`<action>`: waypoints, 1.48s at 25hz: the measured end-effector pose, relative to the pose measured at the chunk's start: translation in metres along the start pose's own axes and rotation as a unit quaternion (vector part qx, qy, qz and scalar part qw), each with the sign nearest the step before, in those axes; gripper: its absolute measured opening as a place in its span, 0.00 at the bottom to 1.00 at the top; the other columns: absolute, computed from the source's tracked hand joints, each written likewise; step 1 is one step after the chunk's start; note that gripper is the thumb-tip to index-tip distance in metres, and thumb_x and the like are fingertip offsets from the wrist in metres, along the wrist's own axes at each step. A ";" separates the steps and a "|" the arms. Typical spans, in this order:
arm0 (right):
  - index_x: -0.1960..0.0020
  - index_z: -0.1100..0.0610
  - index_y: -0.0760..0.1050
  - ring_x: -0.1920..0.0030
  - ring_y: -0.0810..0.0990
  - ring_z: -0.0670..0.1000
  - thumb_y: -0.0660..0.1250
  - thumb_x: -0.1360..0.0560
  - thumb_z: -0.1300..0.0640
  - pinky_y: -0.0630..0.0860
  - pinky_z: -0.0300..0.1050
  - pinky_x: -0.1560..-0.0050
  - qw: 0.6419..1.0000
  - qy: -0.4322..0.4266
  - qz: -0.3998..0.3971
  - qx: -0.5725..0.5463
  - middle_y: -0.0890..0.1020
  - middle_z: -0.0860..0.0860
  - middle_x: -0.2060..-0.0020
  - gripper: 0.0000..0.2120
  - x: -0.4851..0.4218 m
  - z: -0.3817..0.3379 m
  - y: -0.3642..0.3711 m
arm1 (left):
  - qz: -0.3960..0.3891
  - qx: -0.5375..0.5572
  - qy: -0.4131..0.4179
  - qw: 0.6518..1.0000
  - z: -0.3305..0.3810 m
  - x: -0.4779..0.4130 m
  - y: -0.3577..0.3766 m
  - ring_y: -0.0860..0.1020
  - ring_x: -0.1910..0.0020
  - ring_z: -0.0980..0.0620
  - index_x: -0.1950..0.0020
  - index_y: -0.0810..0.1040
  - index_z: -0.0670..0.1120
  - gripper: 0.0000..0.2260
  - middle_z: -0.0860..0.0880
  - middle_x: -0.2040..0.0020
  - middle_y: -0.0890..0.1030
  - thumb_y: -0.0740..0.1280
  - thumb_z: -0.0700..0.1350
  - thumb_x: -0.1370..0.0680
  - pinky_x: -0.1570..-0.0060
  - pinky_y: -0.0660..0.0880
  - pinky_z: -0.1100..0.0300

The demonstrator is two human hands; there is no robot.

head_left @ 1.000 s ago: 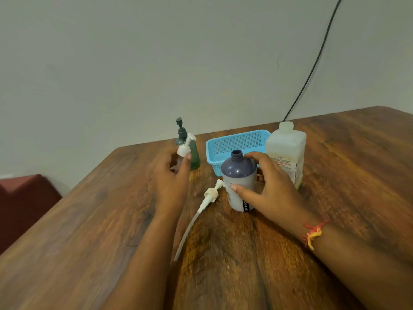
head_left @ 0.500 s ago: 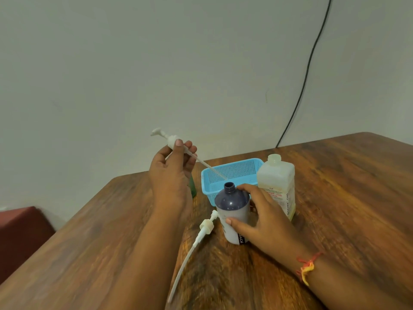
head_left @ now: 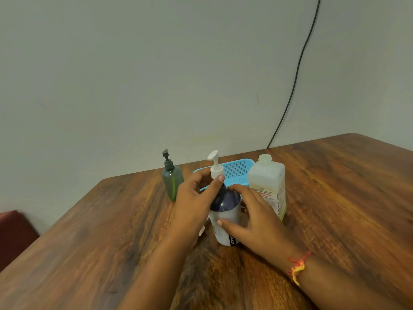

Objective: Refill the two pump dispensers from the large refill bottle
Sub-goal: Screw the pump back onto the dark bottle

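While the left hand (head_left: 194, 198) pinches the white pump (head_left: 215, 166) at the purple bottle's (head_left: 225, 211) neck, the right hand (head_left: 252, 218) grips its body on the table (head_left: 89, 242); recapping, I'd say; next, twist the collar tight; refill bottle (head_left: 267, 186) stands just right, uncapped.

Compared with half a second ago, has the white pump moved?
Yes. The left hand has brought the white pump down from beside the basket onto the purple bottle's neck.
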State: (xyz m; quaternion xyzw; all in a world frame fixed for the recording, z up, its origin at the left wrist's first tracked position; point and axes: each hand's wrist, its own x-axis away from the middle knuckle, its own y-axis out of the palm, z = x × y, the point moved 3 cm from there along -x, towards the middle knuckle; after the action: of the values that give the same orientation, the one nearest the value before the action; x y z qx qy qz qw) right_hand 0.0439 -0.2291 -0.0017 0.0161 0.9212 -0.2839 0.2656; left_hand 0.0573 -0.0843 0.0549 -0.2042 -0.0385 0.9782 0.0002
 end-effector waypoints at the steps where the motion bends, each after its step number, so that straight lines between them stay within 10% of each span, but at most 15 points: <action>1: 0.30 0.37 0.61 0.35 0.66 0.35 0.73 0.28 0.39 0.65 0.19 0.50 1.000 0.000 -0.001 -0.001 0.68 0.34 0.36 0.32 0.000 0.000 0.000 | -0.004 0.005 -0.002 1.000 -0.002 0.001 -0.001 0.85 0.47 0.58 0.40 0.82 0.49 0.10 0.54 0.48 0.88 0.70 0.46 0.21 0.54 0.81 0.66; 9: 0.30 0.36 0.62 0.39 0.62 0.23 0.74 0.28 0.40 0.65 0.17 0.49 1.000 -0.010 0.003 -0.005 0.67 0.31 0.38 0.32 -0.001 0.001 0.002 | 0.007 -0.016 -0.001 1.000 -0.019 -0.003 -0.002 0.86 0.48 0.54 0.46 0.80 0.43 0.10 0.48 0.49 0.87 0.75 0.44 0.25 0.51 0.84 0.54; 21: 0.30 0.38 0.64 0.35 0.71 0.37 0.75 0.29 0.42 0.74 0.34 0.39 1.000 -0.015 0.013 -0.023 0.71 0.36 0.36 0.32 0.000 0.005 0.002 | -0.017 0.057 0.014 0.998 -0.023 -0.001 -0.005 0.82 0.40 0.49 0.32 0.74 0.48 0.21 0.46 0.44 0.83 0.68 0.41 0.25 0.44 0.82 0.51; 25: 0.33 0.34 0.61 0.37 0.69 0.31 0.75 0.28 0.43 0.70 0.22 0.48 1.000 -0.007 0.005 -0.018 0.69 0.33 0.37 0.30 0.000 0.005 0.002 | -0.046 0.003 0.024 0.999 -0.018 0.002 0.002 0.84 0.43 0.59 0.39 0.78 0.51 0.14 0.55 0.47 0.86 0.73 0.42 0.23 0.52 0.81 0.64; 37: 0.30 0.41 0.64 0.34 0.72 0.40 0.76 0.29 0.42 0.76 0.38 0.37 0.999 -0.019 0.020 -0.033 0.71 0.38 0.35 0.33 0.000 0.007 0.002 | -0.039 0.006 0.007 0.999 -0.021 -0.004 -0.013 0.84 0.41 0.53 0.40 0.83 0.49 0.13 0.50 0.44 0.87 0.72 0.38 0.23 0.43 0.81 0.57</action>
State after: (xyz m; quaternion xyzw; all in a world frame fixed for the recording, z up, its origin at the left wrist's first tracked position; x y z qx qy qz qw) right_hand 0.0476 -0.2307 -0.0076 0.0205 0.9242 -0.2482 0.2895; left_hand 0.0694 -0.0701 0.0387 -0.2098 -0.0409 0.9761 0.0397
